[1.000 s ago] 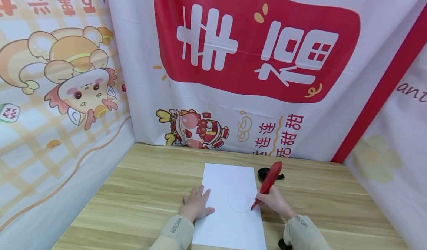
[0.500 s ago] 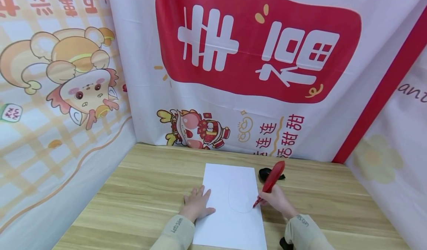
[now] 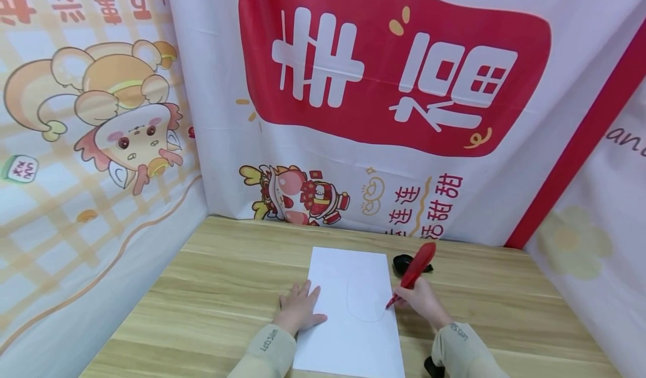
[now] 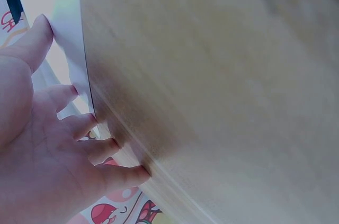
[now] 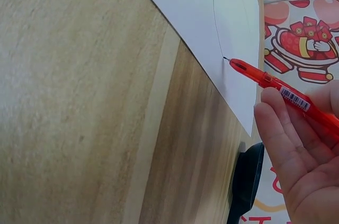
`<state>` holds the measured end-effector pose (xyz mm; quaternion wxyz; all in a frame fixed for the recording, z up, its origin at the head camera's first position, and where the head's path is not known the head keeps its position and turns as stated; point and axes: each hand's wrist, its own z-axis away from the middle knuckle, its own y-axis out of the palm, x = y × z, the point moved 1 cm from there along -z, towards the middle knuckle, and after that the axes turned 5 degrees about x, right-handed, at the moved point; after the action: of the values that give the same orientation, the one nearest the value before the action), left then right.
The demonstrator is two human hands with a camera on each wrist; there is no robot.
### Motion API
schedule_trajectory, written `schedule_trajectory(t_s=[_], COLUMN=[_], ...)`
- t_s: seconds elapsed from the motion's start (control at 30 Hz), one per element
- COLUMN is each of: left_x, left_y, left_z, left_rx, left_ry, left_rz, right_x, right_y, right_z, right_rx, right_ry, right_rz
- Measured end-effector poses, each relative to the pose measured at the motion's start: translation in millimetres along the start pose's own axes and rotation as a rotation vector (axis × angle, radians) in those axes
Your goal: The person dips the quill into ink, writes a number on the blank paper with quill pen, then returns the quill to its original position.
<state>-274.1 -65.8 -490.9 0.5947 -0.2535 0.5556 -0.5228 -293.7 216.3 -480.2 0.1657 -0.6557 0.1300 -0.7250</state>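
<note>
A white sheet of paper lies on the wooden table, bearing a thin U-shaped curved line. My right hand holds a red pen, pinched and leaning, its tip on the paper near the right edge. In the right wrist view, the pen carries a barcode sticker and its dark point meets the end of the drawn line. My left hand rests at the sheet's left edge with spread fingers; in the left wrist view the thumb of that hand lies over the paper.
Just right of the sheet's upper corner lies a black object with a strap-like end. Another black item is partly hidden by my right sleeve. Printed cloth hangs behind the wooden table and along both sides.
The pen in my right hand has moved up and slightly right along the paper, extending the curved line up its right side. My left hand stays in place.
</note>
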Motion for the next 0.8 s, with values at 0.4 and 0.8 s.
schedule_trajectory(t_s=[0.4,0.8], left_x=[1.3,1.8], left_y=[1.7,2.1], left_z=[-2.3,-2.4], left_rx=[0.001,0.0], left_ry=[-0.003,-0.001], left_rz=[-0.016,-0.001], right_x=[-1.2,-1.8], right_y=[-0.1,-0.4], right_z=[-3.1,-6.2], right_rx=[-0.046,-0.048], right_ry=[-0.006,-0.015], right_rz=[0.02,0.025])
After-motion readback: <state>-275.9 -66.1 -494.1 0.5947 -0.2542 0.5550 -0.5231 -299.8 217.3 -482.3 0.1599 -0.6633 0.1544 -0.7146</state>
